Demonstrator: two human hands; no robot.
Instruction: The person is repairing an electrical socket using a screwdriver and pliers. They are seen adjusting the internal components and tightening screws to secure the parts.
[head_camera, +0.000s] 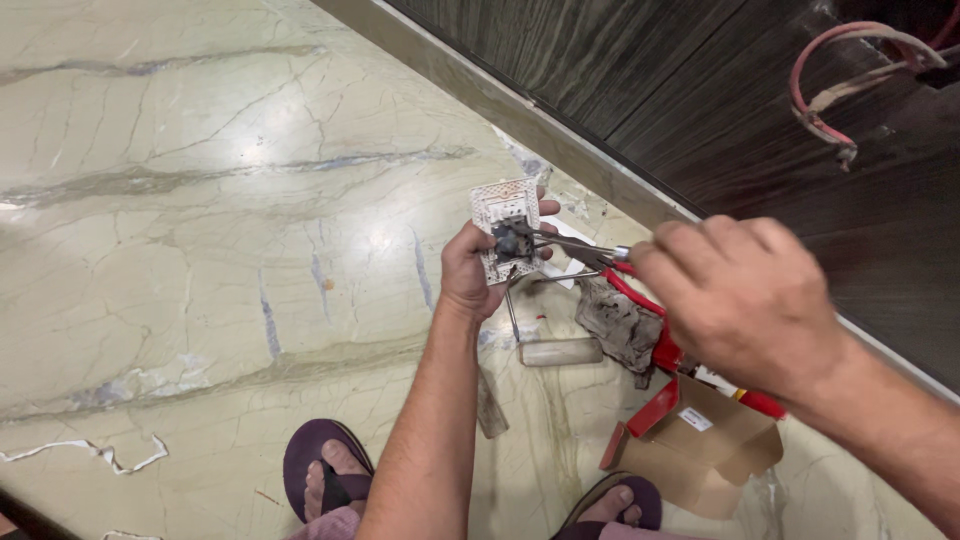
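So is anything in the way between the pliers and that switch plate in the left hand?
Nothing visible: the pliers in the right hand already reach the dark part on the white switch plate held by the left hand.

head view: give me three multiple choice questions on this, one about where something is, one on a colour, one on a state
1. Where does the small paint roller lie?
A. on the marble floor below the left hand
B. inside the cardboard box
C. on the dark wood wall panel

2. What colour are the handles of the needle-nose pliers?
A. blue
B. red
C. yellow

3. How is the white switch plate held?
A. it lies flat on the floor
B. it hangs from the wires on the wall
C. gripped in the left hand, pliers tip at its middle

Answers:
1 A, the roller rests on the floor beside a grey rag.
2 B, red grips show below the right hand.
3 C, the fingers wrap the plate's edge while the right hand holds the pliers to it.
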